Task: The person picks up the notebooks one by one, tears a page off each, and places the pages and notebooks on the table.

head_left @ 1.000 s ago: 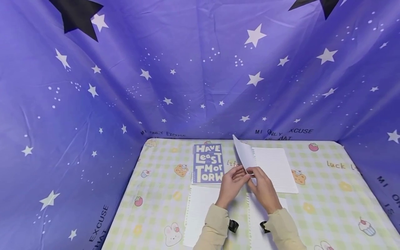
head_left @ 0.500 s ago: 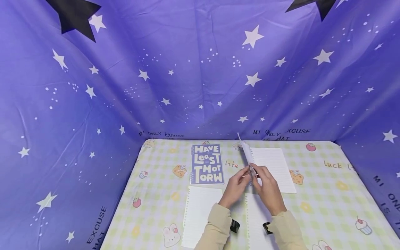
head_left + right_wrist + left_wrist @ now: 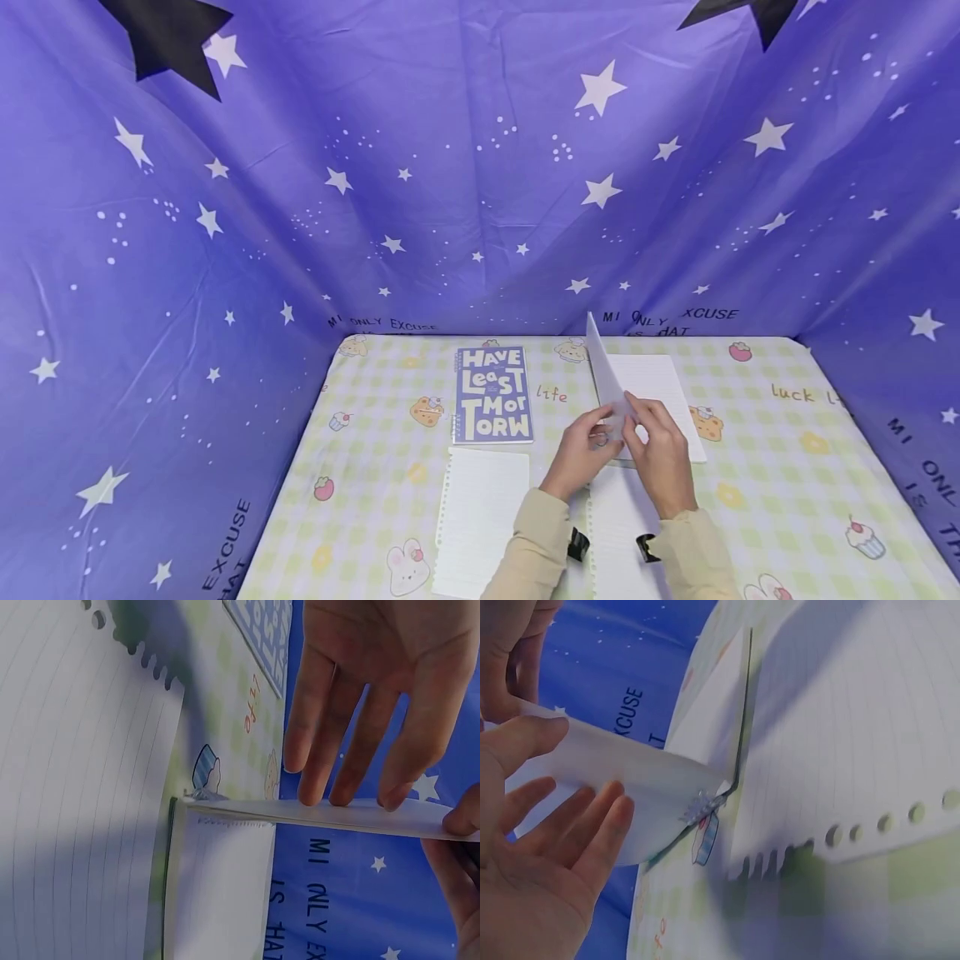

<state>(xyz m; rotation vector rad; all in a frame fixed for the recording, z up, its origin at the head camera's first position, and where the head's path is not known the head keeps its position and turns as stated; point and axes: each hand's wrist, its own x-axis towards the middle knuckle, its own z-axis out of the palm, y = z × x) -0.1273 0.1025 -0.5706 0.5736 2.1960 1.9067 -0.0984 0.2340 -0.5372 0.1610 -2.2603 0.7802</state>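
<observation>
An open spiral notebook (image 3: 654,375) lies at the far middle-right of the table. Its raised leaf (image 3: 607,375) stands nearly upright over the rings; whether it is one sheet or several, I cannot tell. My right hand (image 3: 662,450) pinches the leaf's near edge, with thumb and fingertips at the edge in the right wrist view. On the other face, my left hand (image 3: 547,855) touches the leaf with spread, fairly straight fingers. Below the notebook, partly under the right forearm, lies a loose lined sheet (image 3: 622,508) with punched holes.
Left of the hands is a blue-and-white notebook (image 3: 492,396) with large lettering. A second loose lined sheet (image 3: 480,517) lies below it. The checked tablecloth (image 3: 795,508) covers the table, and purple starry fabric (image 3: 465,167) hangs around its back and sides.
The leaf has swung from leaning left to nearly upright. Both hands have shifted a little to the right with it, and the left fingers have spread apart.
</observation>
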